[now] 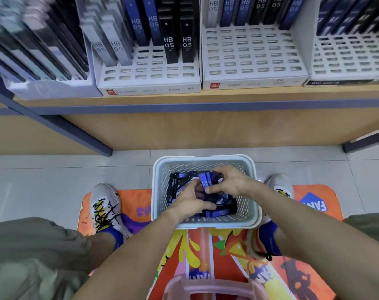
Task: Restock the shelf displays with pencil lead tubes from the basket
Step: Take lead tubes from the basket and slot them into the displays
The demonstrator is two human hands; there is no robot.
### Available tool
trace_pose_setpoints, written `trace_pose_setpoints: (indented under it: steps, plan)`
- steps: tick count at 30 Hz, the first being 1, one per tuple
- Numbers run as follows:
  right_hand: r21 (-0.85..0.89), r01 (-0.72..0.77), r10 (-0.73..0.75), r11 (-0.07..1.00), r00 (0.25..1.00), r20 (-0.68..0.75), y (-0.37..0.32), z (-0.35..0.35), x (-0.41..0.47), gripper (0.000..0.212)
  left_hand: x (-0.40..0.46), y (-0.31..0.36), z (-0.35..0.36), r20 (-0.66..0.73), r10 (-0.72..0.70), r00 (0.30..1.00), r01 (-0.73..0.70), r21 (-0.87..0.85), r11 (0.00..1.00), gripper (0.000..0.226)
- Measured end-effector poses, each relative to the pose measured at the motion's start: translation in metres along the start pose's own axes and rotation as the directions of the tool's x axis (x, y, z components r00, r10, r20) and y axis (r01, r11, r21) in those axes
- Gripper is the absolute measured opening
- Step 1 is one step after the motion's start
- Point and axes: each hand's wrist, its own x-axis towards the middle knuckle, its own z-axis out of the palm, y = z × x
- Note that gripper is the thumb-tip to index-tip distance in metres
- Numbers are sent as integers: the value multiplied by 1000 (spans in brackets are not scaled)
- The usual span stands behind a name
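Both hands reach into the pale perforated plastic basket: right hand grips upright blue lead tubes, left hand curls on them beside it.

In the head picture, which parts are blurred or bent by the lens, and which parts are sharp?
Head view: the upper left packs are smeared by blur; the shelf edge bows from wide-angle distortion; the black HB 0.5 tubes read clearly; the basket, left hand and right hand are fairly sharp; light is soft and even, without strong glare.
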Motion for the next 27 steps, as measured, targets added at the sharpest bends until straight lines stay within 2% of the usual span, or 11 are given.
trace_pose_setpoints:
  steps: [3, 5, 8, 10, 12, 14, 16, 18, 20, 25, 27]
  plan:
    - [191, -46, 36, 980, 998, 56, -23, -5, -11, 34, -10, 17, -2, 121, -47, 992, 63, -131, 989, 51]
    - [230, -57, 39, 972, 996, 82, -38, -9, -21, 34, -21, 33, -5, 192, -39, 981, 84, -232, 969, 26]
    - [218, -1, -16, 976, 997, 77, -63, -18, -40, 34, -37, 57, -8, 206, 6, 979, 58, -308, 950, 17]
    - [78, 48, -51, 996, 998, 35, -83, -28, -58, 34, -50, 74, -9, 200, 44, 979, 19, -300, 954, 16]
    - [-92, 108, -112, 990, 993, -41, -109, -41, -82, 45, -66, 95, -10, 193, 83, 978, -20, -308, 951, 15]
    - [-151, 218, -236, 964, 966, -109, -137, -54, -112, 58, -85, 118, -11, 189, 139, 972, -81, -284, 955, 14]
    - [-214, 342, -373, 915, 919, -125, -162, -62, -140, 50, -105, 140, -13, 193, 181, 965, -131, -244, 961, 12]
    - [-389, 417, -497, 822, 858, -130, -182, -69, -158, 26, -123, 163, -19, 207, 230, 951, -188, -203, 961, 9]
    - [-539, 428, -577, 726, 805, -137, -198, -73, -169, 25, -142, 187, -25, 200, 276, 940, -253, -134, 958, 6]
    - [-627, 447, -659, 638, 739, -142, -248, -89, -193, 24, -183, 241, -36, 116, 411, 904, -406, -68, 911, 4]
    - [-588, 476, -672, 654, 722, -163, -266, -99, -201, 33, -194, 259, -43, 77, 475, 876, -474, -38, 880, 5]
